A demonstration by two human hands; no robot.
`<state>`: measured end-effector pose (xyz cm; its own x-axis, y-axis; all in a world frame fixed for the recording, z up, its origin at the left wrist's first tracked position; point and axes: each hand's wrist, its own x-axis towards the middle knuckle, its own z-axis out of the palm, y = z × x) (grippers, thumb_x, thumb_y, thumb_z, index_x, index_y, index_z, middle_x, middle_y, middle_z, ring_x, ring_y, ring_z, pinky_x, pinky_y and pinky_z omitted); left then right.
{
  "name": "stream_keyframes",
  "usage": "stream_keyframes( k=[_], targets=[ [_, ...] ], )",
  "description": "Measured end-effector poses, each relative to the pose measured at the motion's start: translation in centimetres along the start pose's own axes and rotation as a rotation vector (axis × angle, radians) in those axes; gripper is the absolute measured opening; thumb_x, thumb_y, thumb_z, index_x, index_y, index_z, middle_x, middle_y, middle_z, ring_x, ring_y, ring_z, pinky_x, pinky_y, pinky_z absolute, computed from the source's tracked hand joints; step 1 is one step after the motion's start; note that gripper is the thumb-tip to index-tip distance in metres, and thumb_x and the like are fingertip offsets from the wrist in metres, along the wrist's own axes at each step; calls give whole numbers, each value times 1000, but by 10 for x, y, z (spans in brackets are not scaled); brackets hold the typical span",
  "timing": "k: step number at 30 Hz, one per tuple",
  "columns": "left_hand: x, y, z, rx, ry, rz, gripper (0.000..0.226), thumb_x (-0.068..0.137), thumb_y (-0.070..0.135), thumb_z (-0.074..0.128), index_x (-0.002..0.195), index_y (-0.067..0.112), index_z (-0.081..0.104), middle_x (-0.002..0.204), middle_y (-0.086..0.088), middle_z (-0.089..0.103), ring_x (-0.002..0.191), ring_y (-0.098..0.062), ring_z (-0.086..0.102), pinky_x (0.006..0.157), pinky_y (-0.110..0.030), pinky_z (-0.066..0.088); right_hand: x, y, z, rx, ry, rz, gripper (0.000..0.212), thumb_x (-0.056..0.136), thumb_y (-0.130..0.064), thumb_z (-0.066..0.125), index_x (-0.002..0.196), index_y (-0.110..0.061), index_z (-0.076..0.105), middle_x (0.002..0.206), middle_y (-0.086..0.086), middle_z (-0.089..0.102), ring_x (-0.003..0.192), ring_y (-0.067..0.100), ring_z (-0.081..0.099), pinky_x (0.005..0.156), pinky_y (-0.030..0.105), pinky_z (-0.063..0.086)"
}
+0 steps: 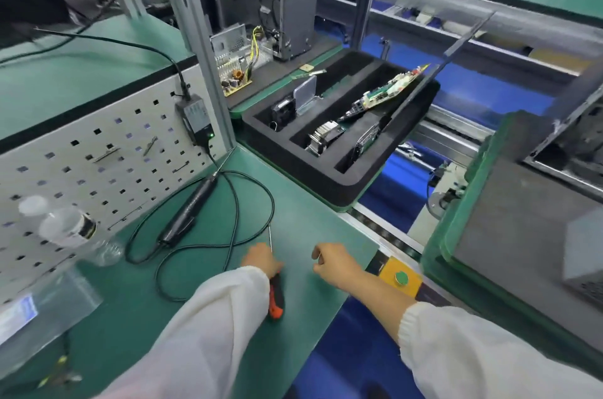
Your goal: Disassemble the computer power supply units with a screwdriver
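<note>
Left hand (261,260) gripping screwdriver (275,297), fingers curling round orange-black handle, shaft poking far past knuckles. Right hand (332,260) hovering just right, fingers loosely curling, holding nothing. Opened power supply unit (233,64) sitting far, well apart.

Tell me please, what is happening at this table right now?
A person in white sleeves sits at a green table. The left hand holds a screwdriver with an orange and black handle, resting on the table. The right hand is loosely curled and seems to hold nothing. A black tray of computer parts waits ahead, untouched.
</note>
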<state>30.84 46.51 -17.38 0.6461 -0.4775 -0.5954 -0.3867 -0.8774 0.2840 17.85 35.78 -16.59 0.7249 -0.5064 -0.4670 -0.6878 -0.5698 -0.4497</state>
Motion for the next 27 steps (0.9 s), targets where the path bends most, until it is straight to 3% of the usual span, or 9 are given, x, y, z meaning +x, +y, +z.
stream_keyframes(
  k=[6, 9, 11, 16, 19, 21, 23, 25, 27],
  targets=[
    [0, 4, 9, -153, -62, -19, 25, 90, 20, 61, 108, 2, 61, 110, -15, 66, 104, -32, 63, 84, -33, 49, 0, -10, -9, -26, 4, -9, 32, 93, -17, 52, 124, -9, 55, 123, 13, 58, 112, 29, 55, 88, 33, 44],
    [-3, 36, -8, -637, -167, 76, 15, 90, 11, 60, 77, 3, 58, 76, -17, 61, 69, -29, 61, 80, -43, 55, -11, -9, -32, 52, 22, -71, 38, 95, -16, 50, 132, -13, 48, 119, 9, 62, 110, 27, 56, 88, 32, 44],
    [-14, 66, -24, -884, -308, 158, 13, 93, 10, 59, 93, -3, 59, 85, -21, 59, 68, -27, 62, 72, -37, 61, -23, -3, -59, 132, 64, -120, 33, 99, -20, 45, 131, -15, 50, 114, 9, 64, 105, 25, 59, 87, 31, 44],
    [-45, 140, -36, -1173, -535, 316, 15, 96, 11, 58, 98, -4, 60, 93, -22, 67, 81, -31, 69, 70, -31, 61, -66, 45, -134, 381, 24, -55, 31, 97, -48, 46, 114, -24, 54, 86, 5, 68, 58, 18, 69, 56, 28, 57],
    [-70, 190, -26, -963, -481, 406, 33, 97, 24, 59, 98, -8, 66, 85, -25, 67, 71, -31, 68, 59, -29, 59, -93, 81, -174, 231, 85, -47, 30, 95, -39, 54, 117, -19, 59, 78, 4, 70, 60, 22, 65, 52, 25, 51],
    [-80, 225, -21, -591, -236, 570, 41, 97, 37, 56, 78, 2, 66, 66, -17, 64, 52, -26, 63, 46, -27, 52, -114, 111, -206, 239, 128, -33, 26, 95, -33, 57, 115, -19, 64, 77, 2, 70, 54, 13, 59, 52, 21, 48],
    [-86, 262, -19, -270, 108, 751, 40, 96, 39, 54, 66, 13, 59, 60, -6, 62, 55, -25, 63, 54, -30, 49, -140, 145, -241, 237, 203, -21, 22, 93, -29, 60, 113, -21, 67, 76, 0, 68, 45, 0, 50, 49, 16, 43],
    [-92, 302, -11, -191, 337, 934, 22, 95, 35, 57, 79, 19, 60, 76, 0, 58, 74, -20, 58, 68, -32, 42, -168, 183, -275, 286, 315, 0, 19, 91, -26, 64, 108, -19, 70, 71, -4, 66, 45, -3, 50, 46, 14, 41],
    [-99, 350, 2, -239, 236, 1151, 19, 95, 26, 61, 111, 17, 63, 98, -2, 55, 94, -13, 52, 84, -23, 38, -193, 220, -308, 345, 414, 33, 16, 89, -26, 67, 101, -17, 72, 61, -9, 63, 46, 2, 50, 45, 14, 40]
  ],
)
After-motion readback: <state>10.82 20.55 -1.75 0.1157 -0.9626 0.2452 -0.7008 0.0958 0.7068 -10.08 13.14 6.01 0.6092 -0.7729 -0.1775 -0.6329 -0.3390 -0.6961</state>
